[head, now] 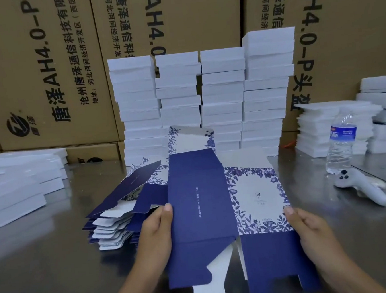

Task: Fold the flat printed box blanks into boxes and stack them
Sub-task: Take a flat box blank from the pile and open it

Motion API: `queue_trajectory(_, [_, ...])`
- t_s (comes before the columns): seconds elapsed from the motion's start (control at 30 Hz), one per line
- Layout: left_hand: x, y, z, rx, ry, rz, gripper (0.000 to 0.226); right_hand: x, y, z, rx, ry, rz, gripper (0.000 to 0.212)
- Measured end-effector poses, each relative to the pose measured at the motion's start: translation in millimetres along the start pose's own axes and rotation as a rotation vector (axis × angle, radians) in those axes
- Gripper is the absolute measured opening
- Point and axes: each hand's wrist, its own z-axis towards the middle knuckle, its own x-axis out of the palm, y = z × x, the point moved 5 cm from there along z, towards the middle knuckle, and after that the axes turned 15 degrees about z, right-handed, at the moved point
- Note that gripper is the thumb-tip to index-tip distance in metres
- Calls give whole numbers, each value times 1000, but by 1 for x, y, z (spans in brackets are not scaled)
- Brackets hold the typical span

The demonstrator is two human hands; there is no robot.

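I hold one box blank (pixel 202 215) in front of me, dark blue with a white floral panel on its right side. My left hand (pixel 156 232) pinches its left edge, thumb on top. The right edge is gripped by my right hand (pixel 309 229). The blank is partly opened, and its bottom flaps hang toward me. Under it, to the left, lies a pile of flat blanks (pixel 115 224), fanned out on the metal table (pixel 46 262). Behind stand several tall stacks of white boxes (pixel 205 103).
Brown shipping cartons (pixel 42 65) form a wall at the back. Lower white stacks sit at the left (pixel 17 183) and the right (pixel 338 128). A water bottle (pixel 340 144) and a white controller (pixel 361 186) lie at the right.
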Motion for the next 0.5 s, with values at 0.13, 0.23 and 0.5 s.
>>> queue_trajectory(0.13, [-2,2,1,105,-65,168,42,3,6,-4,-3,-23,70,31])
queue_trajectory(0.23, [-5,5,0,128,-62,217,41,4,9,-5,-37,-88,97,35])
queue_trajectory(0.5, [-5,14,-2,20,38,5,32,2,9,-10,-66,-59,10,31])
